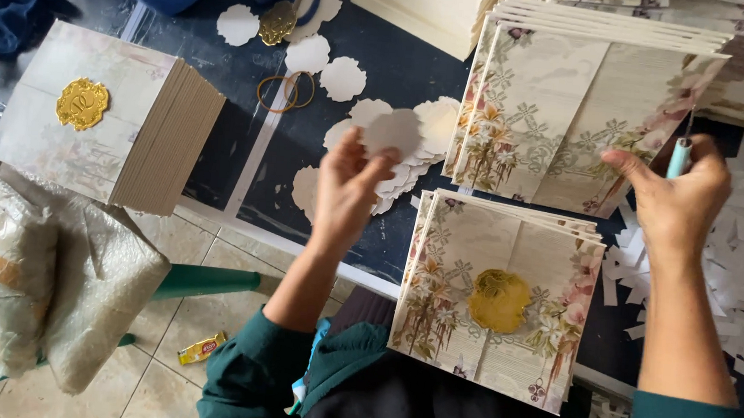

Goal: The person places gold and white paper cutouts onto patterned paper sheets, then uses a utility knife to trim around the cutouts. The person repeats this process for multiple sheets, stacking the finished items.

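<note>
A dark desk (374,68) with pale edging fills the upper part of the view. Below it lies a floor (205,311) of beige tiles with dark joints. A green chair frame (198,280) stands on the tiles, carrying a plastic-wrapped bundle (39,280). Soft daylight falls evenly.

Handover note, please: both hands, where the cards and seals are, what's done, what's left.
Left hand: holds a white seal backing over the pile of backings.
Right hand: grips a blue-handled tool.
Lap card: gold seal on.
Done: sealed stack at left.
Left: unsealed cards ahead, no seal showing.
</note>
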